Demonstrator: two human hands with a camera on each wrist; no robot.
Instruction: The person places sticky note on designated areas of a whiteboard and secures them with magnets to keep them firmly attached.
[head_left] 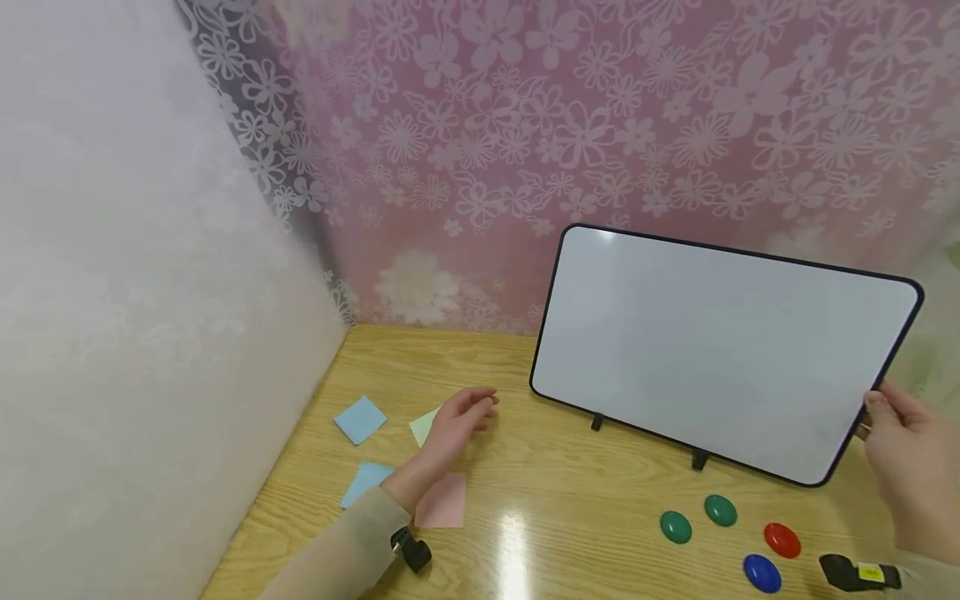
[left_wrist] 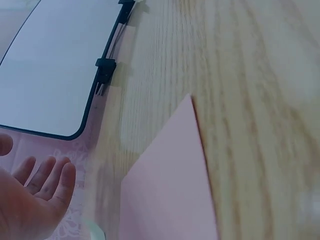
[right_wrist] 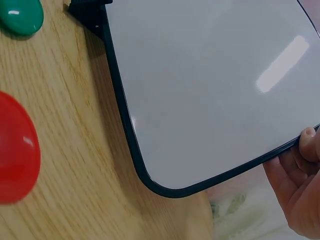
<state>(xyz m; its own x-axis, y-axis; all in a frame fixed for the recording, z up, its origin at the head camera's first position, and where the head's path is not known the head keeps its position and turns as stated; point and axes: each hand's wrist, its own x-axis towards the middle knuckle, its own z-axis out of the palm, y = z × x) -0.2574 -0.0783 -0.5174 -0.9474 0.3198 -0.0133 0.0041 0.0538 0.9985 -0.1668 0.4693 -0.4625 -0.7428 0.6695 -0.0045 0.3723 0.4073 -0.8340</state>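
Note:
A whiteboard [head_left: 720, 358] with a thin black frame stands upright and slightly tilted on small black feet [head_left: 700, 459] on the wooden table. My right hand [head_left: 911, 458] grips its right edge, thumb on the front and fingers behind, as the right wrist view also shows at the frame [right_wrist: 227, 175]. My left hand [head_left: 459, 425] hovers left of the board, apart from it, with fingers loosely bent and nothing in them. Below that hand and forearm lie a pale green paper note [head_left: 422, 427] and a pink note [head_left: 441, 504], both partly covered.
Two blue notes [head_left: 361, 420] lie on the left of the table [head_left: 570, 500]. In front of the board are two green magnets [head_left: 721, 510], a red one [head_left: 782, 540] and a blue one [head_left: 762, 573]. A floral curtain [head_left: 480, 167] hangs behind; a white wall [head_left: 150, 333] borders the left.

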